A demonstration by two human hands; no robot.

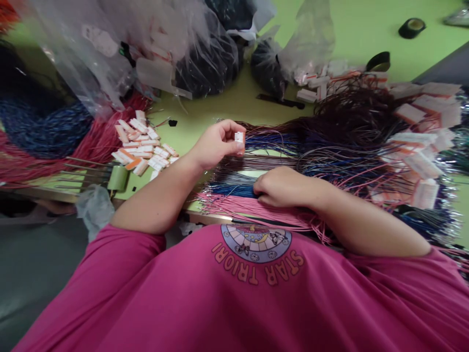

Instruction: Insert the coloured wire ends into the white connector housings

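My left hand [217, 143] is curled shut on a small white plastic connector [239, 137], held above the rows of thin wires. My right hand [280, 187] rests with its fingers curled down on the blue wires [229, 189] and pink wires [234, 205] near the table's front edge; I cannot make out what its fingertips pinch. Dark red and blue wires [278, 142] fan out to the right from under both hands.
A heap of white and orange connectors [141, 146] lies left of my left hand. Clear bags of dark wire [205, 58] stand at the back. More connectors on wire ends [421, 142] lie right. Tape rolls [411, 27] sit far right on the green table [227, 105].
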